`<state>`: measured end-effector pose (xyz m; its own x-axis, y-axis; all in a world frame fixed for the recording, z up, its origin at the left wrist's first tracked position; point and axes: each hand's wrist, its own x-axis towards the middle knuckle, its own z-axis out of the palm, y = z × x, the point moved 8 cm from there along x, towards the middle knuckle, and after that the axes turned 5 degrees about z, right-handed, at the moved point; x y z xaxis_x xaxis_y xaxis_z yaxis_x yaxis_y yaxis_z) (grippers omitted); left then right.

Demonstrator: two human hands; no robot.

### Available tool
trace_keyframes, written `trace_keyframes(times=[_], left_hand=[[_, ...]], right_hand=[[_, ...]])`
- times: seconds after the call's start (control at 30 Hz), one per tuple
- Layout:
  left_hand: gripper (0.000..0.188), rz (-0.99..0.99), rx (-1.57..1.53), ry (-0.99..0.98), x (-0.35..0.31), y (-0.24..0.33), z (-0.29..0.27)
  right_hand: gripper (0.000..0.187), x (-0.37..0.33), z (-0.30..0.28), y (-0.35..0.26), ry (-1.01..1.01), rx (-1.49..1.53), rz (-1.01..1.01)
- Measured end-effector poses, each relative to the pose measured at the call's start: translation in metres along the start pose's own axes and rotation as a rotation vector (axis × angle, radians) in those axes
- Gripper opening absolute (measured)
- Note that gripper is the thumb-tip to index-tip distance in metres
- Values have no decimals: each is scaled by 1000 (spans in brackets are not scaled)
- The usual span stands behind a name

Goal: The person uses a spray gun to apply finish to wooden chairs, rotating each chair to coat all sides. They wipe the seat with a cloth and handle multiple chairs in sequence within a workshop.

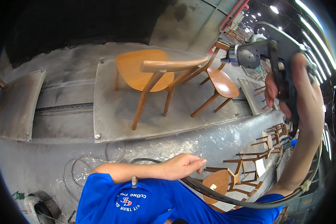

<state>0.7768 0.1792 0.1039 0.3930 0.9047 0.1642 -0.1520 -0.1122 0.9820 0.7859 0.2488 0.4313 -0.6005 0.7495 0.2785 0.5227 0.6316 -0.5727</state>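
Observation:
Raised at the upper right, my right hand (305,80) is wrapped round the dark handle of a spray gun (280,52), whose silver nozzle end points left toward the chairs. My left hand (184,166) is held in front of my body, fingers curled under and thumb along the top. A black hose (227,196) runs beneath that wrist and across to my right arm; whether the fingers grip it is hidden. Beyond stands a wooden chair (143,69) with a light, glossy curved backrest. Behind it to the right is a second, browner chair (222,80).
Both chairs stand on a grey, stained board (112,112). Another board (18,104) lies left, past a dark floor slot (63,108). Several wooden chairs (216,183) crowd the lower right. A thin hose (72,168) loops on the floor near a round container (44,207).

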Motion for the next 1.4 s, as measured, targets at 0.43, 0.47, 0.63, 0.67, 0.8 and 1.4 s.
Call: trace_keyframes(times=[0.43, 0.47, 0.63, 0.67, 0.8, 1.4], left_hand=[[48, -66, -67, -123, 25, -10, -8], [48, -72, -70, -128, 34, -11, -9], [48, -55, -35, -43, 100, -40, -15], [49, -73, -16, -14, 116, -51, -16], [47, -148, 177, 77, 191, -101, -15], [47, -841, 139, 838, 142, -324, -34]], right_hand=[[58, 47, -107, 148, 286, -8, 414], [58, 47, -117, 164, 333, 5, 451], [64, 7, -133, 234, 444, 343, 289], [66, -2, -128, 247, 383, 450, 186], [73, -29, -116, 311, 89, 766, -255], [104, 36, -145, 578, -178, 1039, -175]])
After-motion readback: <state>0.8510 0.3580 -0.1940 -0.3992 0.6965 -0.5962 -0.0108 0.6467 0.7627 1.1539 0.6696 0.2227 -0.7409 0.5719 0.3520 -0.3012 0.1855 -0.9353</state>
